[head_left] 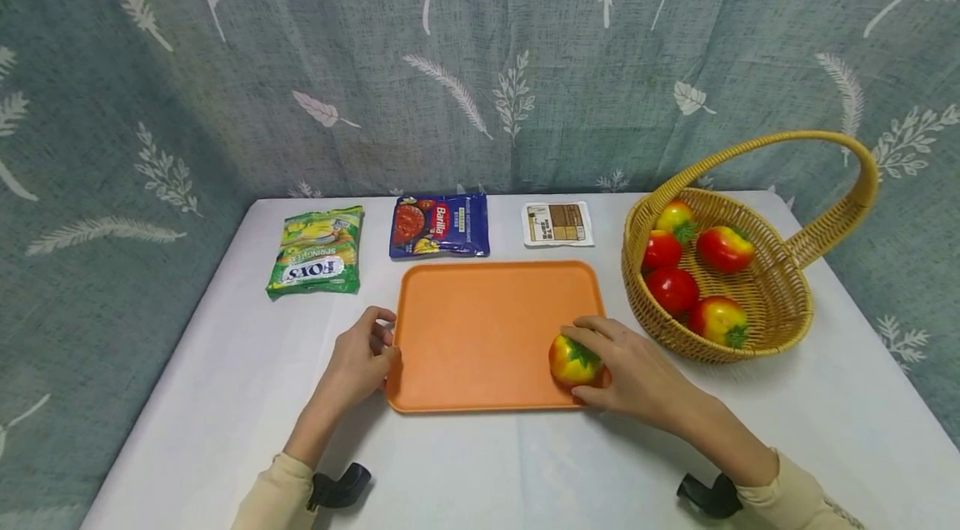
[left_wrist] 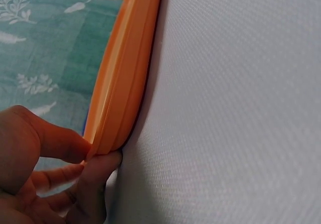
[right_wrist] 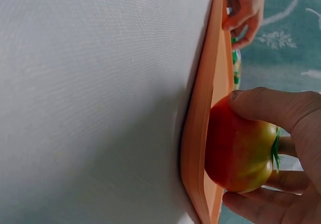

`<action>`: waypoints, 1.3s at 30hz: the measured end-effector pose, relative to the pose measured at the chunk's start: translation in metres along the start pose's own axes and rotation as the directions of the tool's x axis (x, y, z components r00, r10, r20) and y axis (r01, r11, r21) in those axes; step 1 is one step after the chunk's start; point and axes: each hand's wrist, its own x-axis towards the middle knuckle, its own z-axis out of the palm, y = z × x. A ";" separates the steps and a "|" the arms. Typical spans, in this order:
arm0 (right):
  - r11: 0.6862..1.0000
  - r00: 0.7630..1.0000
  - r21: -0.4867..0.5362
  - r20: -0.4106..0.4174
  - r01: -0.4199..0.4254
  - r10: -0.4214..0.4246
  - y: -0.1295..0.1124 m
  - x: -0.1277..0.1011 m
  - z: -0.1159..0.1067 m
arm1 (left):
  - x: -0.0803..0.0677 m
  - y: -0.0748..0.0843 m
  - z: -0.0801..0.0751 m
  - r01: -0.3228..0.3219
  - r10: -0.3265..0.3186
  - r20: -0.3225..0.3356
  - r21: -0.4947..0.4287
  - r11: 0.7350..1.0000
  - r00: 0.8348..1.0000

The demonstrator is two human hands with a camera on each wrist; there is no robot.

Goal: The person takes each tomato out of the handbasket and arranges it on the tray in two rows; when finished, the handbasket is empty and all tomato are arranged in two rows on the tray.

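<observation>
An orange rectangular tray (head_left: 480, 338) lies on the white table. At its left edge, my left hand (head_left: 360, 359) pinches the rim between thumb and finger, which the left wrist view shows close up on the tray's side wall (left_wrist: 123, 83). Over the tray's front right corner, my right hand (head_left: 637, 367) grips a red and yellow tomato (head_left: 573, 361) with a green leafy top. In the right wrist view the thumb lies on one side of the tomato (right_wrist: 238, 148) and the fingers curl round the other, with the fruit just inside the tray's rim.
Right of the tray stands a wicker basket (head_left: 798, 322) with a tall handle, holding several tomatoes (head_left: 672, 291). Behind the tray lie a blue Barilla pouch (head_left: 438, 226) and a small white and brown packet (head_left: 557, 224). A green snack bag (head_left: 317, 252) lies at the back left.
</observation>
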 end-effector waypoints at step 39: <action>0.997 0.990 -0.075 -0.136 -0.035 0.024 0.003 -0.020 -0.050 | 0.000 0.001 0.002 0.007 -0.007 -0.005 0.028 1.000 1.000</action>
